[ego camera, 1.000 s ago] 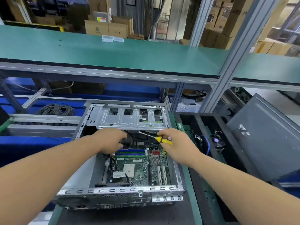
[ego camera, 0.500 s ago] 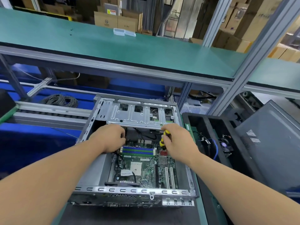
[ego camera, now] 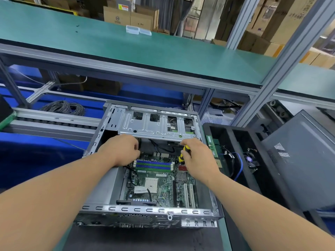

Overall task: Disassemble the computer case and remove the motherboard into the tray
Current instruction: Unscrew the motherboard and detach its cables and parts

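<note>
An open grey computer case [ego camera: 148, 211] lies flat in front of me, its green motherboard [ego camera: 155, 183] still inside with blue and green memory slots at the far end. A silver drive cage [ego camera: 155, 124] spans the far part of the case. My right hand [ego camera: 197, 158] grips a yellow-and-black screwdriver [ego camera: 184, 153] held nearly upright over the board's far right corner. My left hand [ego camera: 121, 151] is curled just under the cage's left edge; what its fingers hold is hidden. A black tray [ego camera: 233, 134] stands right of the case.
The tray holds a green card [ego camera: 213, 151], a blue cable [ego camera: 239, 165] and a small fan [ego camera: 251, 158]. A grey side panel [ego camera: 304, 160] leans at the right. A coil of cable [ego camera: 63, 107] lies on the conveyor at the left. A green shelf [ego camera: 145, 49] hangs overhead.
The screwdriver in my right hand has swung from lying level to standing nearly upright over the board's far right corner. My left hand has stayed under the cage's edge.
</note>
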